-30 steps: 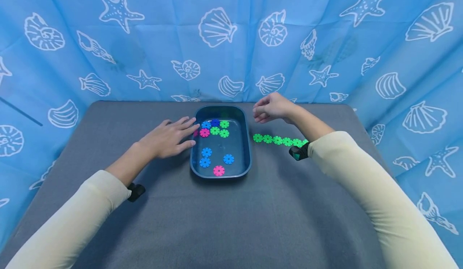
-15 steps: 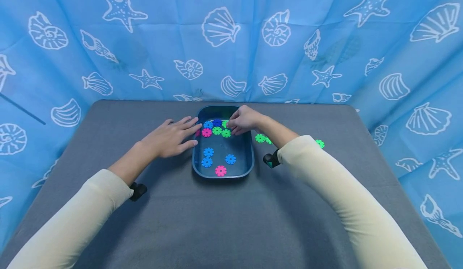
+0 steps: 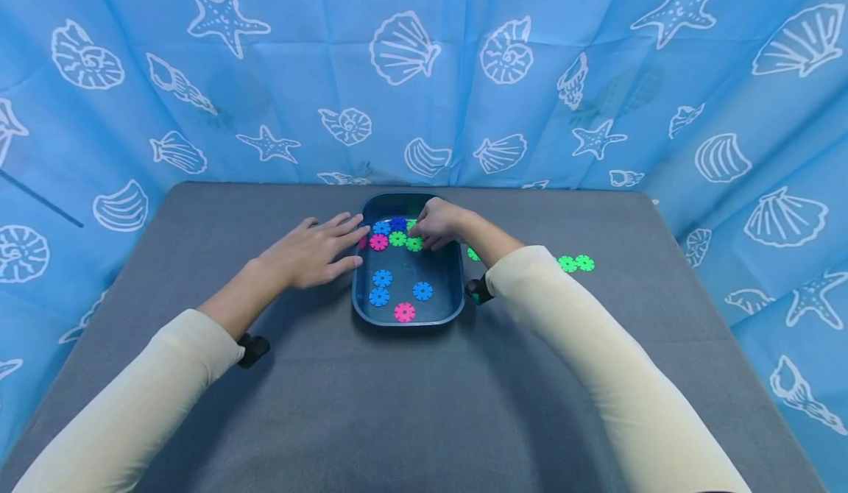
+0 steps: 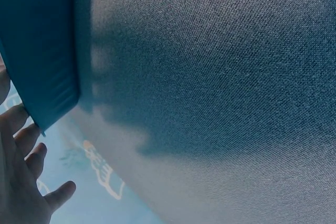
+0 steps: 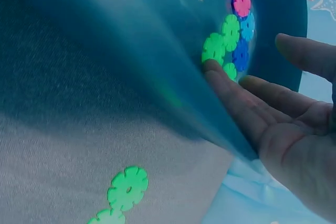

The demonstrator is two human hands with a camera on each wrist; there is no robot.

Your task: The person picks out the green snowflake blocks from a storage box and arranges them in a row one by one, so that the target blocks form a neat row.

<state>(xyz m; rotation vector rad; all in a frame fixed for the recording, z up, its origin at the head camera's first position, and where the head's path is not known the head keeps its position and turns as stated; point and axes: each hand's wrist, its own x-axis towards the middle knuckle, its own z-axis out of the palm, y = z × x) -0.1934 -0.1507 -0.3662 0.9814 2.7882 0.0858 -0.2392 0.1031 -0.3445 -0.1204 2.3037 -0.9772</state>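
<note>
A dark blue plastic tray (image 3: pixel 409 324) holds several small notched flower-shaped discs. My left hand (image 3: pixel 314 252) lies against its left side, fingers spread and their tips at the rim; the left wrist view shows fingers (image 4: pixel 26 139) touching the tray's edge. Over the right wall, my right hand (image 3: pixel 442 222) reaches into the far end. One fingertip touches a green disc (image 5: pixel 213 47), with the thumb held apart. Close by lie another green disc (image 3: pixel 397 238), a dark blue disc (image 3: pixel 397 224) and a pink disc (image 3: pixel 378 242). A further green disc is partly hidden by the right hand.
Nearer in the tray lie several blue discs (image 3: pixel 422 291) and a pink disc (image 3: pixel 405 312). A row of green discs (image 3: pixel 576 263) runs along the grey tabletop (image 3: pixel 424 405) right of the tray, partly covered by my right arm. A blue patterned curtain (image 3: pixel 424 73) hangs behind.
My right hand has come left from above the table beside the tray, down into the tray by the green discs. The left hand stays at the rim.
</note>
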